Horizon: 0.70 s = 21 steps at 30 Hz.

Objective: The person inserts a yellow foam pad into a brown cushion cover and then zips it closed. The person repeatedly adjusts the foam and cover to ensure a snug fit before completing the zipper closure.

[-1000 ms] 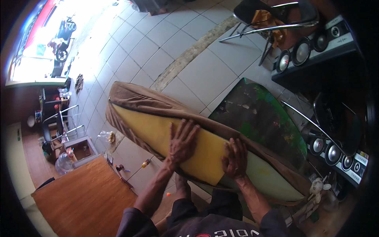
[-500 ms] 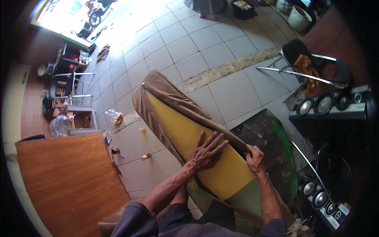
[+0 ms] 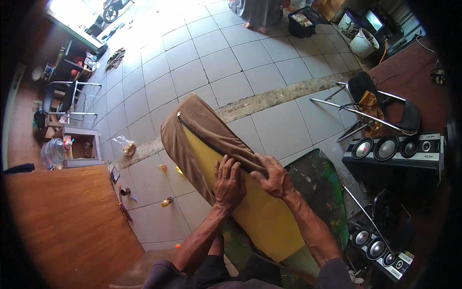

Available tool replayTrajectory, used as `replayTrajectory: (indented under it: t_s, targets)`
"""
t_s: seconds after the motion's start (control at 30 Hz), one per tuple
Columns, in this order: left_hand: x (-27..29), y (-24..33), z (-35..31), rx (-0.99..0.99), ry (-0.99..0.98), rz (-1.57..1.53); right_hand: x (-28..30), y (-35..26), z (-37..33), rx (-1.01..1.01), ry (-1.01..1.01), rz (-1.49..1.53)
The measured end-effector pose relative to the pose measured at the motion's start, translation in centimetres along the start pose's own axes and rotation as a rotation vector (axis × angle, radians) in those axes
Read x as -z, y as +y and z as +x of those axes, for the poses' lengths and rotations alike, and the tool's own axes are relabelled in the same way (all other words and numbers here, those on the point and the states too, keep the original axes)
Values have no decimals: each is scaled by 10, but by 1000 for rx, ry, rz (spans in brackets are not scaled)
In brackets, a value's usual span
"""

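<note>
A long yellow foam cushion (image 3: 262,219) lies slantwise before me, partly inside a brown fabric cover (image 3: 195,108). Along the opening of the cover runs a dark zipper edge (image 3: 204,137), with a small bright pull at its far end. My left hand (image 3: 229,182) rests on the foam with its fingers stretched out, their tips by the zipper edge. Close to its right, my right hand (image 3: 274,179) grips the cover's right edge between thumb and fingers. The near end of the foam is greyish green.
A dark, green-edged board (image 3: 317,188) lies under the cushion's right side. Speakers (image 3: 394,149) and a folding chair (image 3: 380,103) stand to the right. An orange-brown panel (image 3: 72,212) is at left, with a small yellow-capped bottle (image 3: 167,202) nearby. Another person (image 3: 257,12) is at the far side.
My right hand has moved up and leftward along the cover's edge, nearer the left hand. My left hand has shifted left, its spread fingers drawn closer together. The cover lies further over the foam.
</note>
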<state>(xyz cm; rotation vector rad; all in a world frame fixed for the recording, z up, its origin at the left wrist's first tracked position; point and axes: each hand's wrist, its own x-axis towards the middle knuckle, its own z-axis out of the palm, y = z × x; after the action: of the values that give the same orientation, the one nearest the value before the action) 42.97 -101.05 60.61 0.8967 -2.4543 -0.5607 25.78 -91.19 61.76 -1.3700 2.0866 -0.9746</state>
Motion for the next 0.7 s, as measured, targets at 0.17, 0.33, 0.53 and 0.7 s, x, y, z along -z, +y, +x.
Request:
replayTrajectory:
  t_s: [0.17, 0.33, 0.53, 0.7]
  targets:
    - [20, -45, 13, 76, 13, -170, -22, -28, 34, -55, -42, -66]
    - [23, -44, 14, -82, -173, -64, -31, -14, 41, -33, 91, -184]
    - [22, -35, 26, -130, -378, 101, -33, -6, 57, -445, 26, -206]
    - [19, -38, 32, -154, -414, 132, -7, -5, 73, -204, -38, 34]
